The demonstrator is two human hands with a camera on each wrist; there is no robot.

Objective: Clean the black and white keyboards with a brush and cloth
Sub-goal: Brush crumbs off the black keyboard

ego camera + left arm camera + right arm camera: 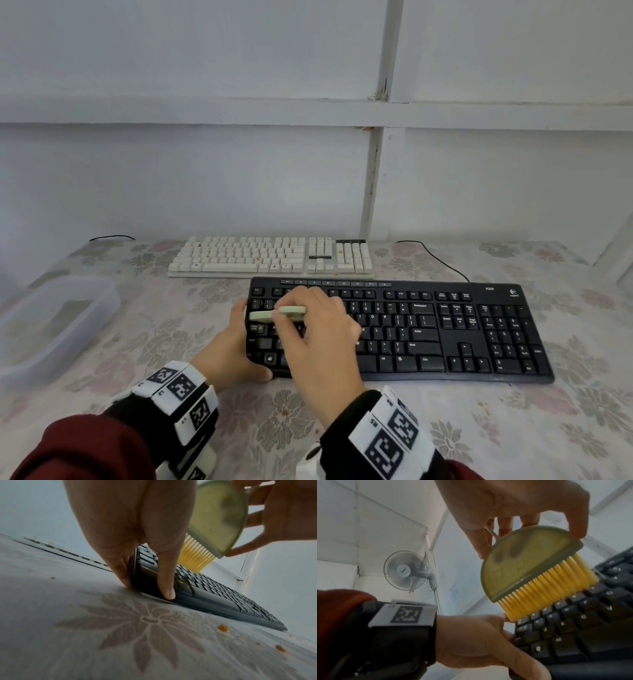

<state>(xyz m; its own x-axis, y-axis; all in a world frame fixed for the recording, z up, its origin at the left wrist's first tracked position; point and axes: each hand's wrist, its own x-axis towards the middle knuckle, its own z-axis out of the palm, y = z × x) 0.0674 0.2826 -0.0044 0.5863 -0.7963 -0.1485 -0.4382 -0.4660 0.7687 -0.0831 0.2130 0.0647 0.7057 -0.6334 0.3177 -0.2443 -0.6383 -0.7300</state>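
Note:
A black keyboard [428, 329] lies on the flowered tablecloth in front of me, with a white keyboard [270, 257] behind it near the wall. My left hand [236, 346] grips the black keyboard's [214, 592] left end, thumb [166, 582] on the front corner and fingers on the side. My right hand [318, 335] pinches a half-round green brush [279, 313] with yellow bristles [547, 588], whose tips touch the upper key rows at the black keyboard's [573, 628] left. The brush [212, 520] is held by its curved top. No cloth is in view.
A clear plastic box [51, 318] sits at the table's left. Orange crumbs [223, 627] lie on the cloth in front of the black keyboard, and specks dot the white keyboard. Black cables [442, 260] run back to the wall. A wall fan [406, 570] hangs high up.

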